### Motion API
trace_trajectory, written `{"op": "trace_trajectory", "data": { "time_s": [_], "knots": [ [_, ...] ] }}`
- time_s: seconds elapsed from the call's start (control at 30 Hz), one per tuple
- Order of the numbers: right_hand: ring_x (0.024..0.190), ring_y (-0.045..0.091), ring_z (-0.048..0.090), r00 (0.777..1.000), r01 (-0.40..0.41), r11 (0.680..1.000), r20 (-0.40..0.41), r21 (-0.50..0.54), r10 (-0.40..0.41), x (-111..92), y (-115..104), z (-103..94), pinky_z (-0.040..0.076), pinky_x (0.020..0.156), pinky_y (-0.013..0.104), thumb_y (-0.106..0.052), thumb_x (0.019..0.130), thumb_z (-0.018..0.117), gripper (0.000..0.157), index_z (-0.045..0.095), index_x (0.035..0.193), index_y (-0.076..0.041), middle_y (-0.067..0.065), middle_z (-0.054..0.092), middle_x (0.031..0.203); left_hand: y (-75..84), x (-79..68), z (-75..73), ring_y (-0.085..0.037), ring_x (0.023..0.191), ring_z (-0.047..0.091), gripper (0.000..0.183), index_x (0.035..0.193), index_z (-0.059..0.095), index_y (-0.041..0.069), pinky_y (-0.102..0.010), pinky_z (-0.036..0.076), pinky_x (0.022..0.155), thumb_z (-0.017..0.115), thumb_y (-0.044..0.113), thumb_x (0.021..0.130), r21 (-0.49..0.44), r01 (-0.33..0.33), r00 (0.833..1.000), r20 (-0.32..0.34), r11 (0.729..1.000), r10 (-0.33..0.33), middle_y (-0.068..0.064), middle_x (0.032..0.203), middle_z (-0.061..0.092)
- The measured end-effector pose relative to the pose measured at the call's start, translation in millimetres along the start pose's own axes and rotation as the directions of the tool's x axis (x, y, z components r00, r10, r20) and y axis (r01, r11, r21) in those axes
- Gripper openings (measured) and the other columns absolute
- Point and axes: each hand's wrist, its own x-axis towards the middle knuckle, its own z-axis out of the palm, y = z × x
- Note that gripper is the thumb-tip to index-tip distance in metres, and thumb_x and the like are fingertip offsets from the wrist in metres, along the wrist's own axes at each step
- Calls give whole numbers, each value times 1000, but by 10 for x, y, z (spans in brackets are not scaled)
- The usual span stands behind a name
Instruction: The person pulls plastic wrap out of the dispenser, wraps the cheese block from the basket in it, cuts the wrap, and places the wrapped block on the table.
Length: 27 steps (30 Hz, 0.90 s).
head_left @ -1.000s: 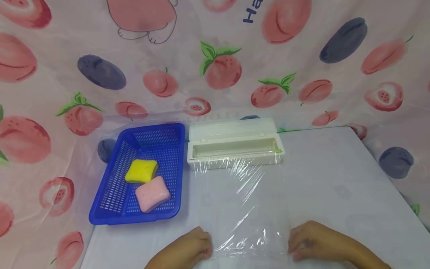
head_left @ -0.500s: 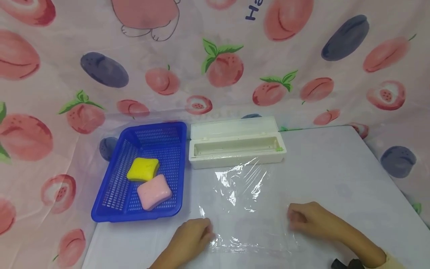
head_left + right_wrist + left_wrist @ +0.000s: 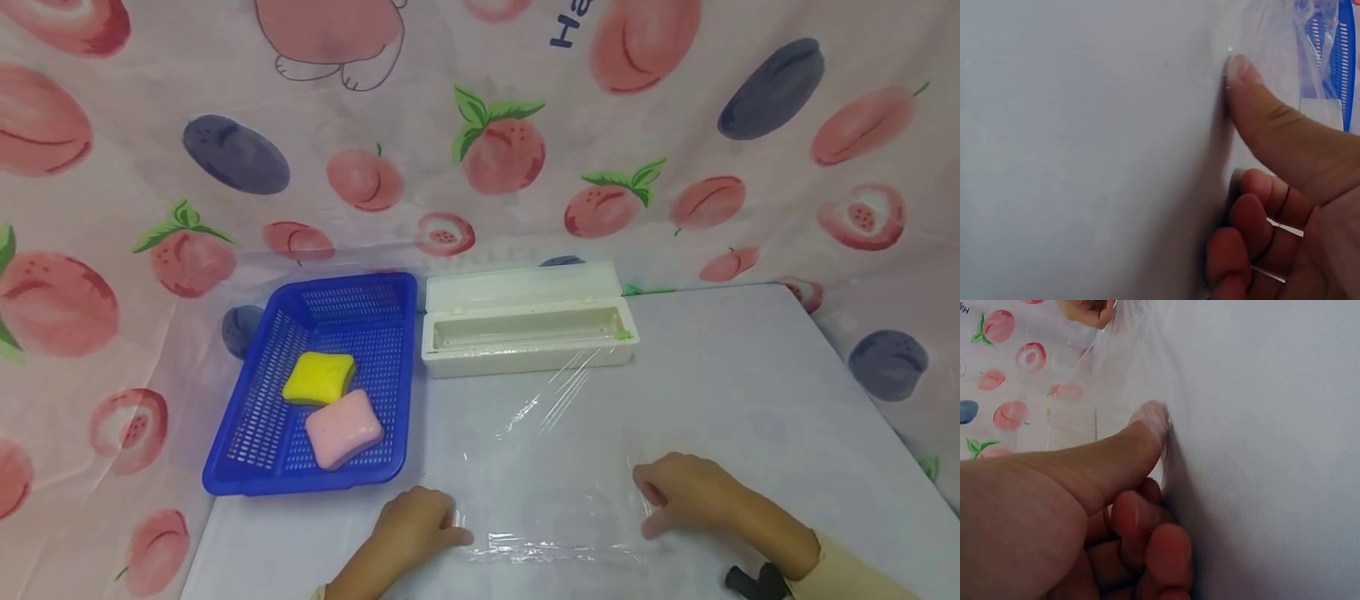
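A clear sheet of cling film [image 3: 551, 500] stretches over the white table from the front of a long white dispenser box [image 3: 528, 360], whose lid stands up. My left hand [image 3: 414, 532] is at the film's near left corner, thumb stretched out with film over its tip; the other fingers are loosely curled, apart from the thumb, in the left wrist view. My right hand [image 3: 686, 492] is at the film's right edge. Its thumb [image 3: 1257, 106] presses down at the film's edge, while the other fingers curl loosely below, apart from the thumb.
A blue plastic basket [image 3: 411, 367] stands left of the box. In it lie a yellow pillow-shaped block [image 3: 318, 377] and a pink one [image 3: 345, 429]. A black object [image 3: 753, 583] shows by the right sleeve. Fruit-print cloth [image 3: 495, 225] hangs behind the table.
Both hands have spread their thumbs away from the fingers. The right hand first moved up and away, then slightly inward. The film has gone from taut and creased to lying flatter.
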Motion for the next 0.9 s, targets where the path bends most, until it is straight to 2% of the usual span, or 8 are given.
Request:
{"op": "trace_trajectory", "data": {
  "time_s": [0.23,0.53,0.67,0.8,0.9],
  "knots": [
    [64,8,47,1000,-12,1000,25,-25,12,-1,18,8,35,60,27,-49,62,93,49,50,74,-30,-11,50,64,-37,-12,-9,-9,57,44,40,66,53,21,-26,34,54,82,43,82,11,-29,1000,1,1000,29,9,59,49],
    [63,8,45,1000,4,999,7,-40,-4,-19,-5,-5,34,59,26,-48,62,94,49,50,73,-29,-11,47,62,-42,-47,-10,-8,57,43,40,66,53,21,-25,33,54,81,43,83,-8,-44,999,-11,999,44,10,57,48],
    [65,8,46,1000,-9,998,-7,-64,9,-42,-36,-15,36,60,28,-50,61,93,50,51,78,-29,-11,49,65,-27,-63,12,-8,56,43,38,71,51,22,-25,34,54,80,44,84,37,-55,998,-37,998,57,11,59,48],
    [69,9,47,999,-4,995,-41,-102,-1,-58,-74,-16,41,64,31,-51,59,93,55,53,89,-28,-12,51,72,14,-66,48,-12,61,53,40,96,56,18,-31,43,55,81,45,82,145,-48,995,-85,988,60,8,68,56],
    [80,10,57,998,8,994,-67,-112,-15,-77,-77,0,54,75,36,-54,57,93,69,56,106,-22,-10,65,92,50,-69,75,-19,73,65,63,127,54,12,-39,54,64,81,45,82,210,-25,994,-96,977,46,-1,85,67]
  ]
}}
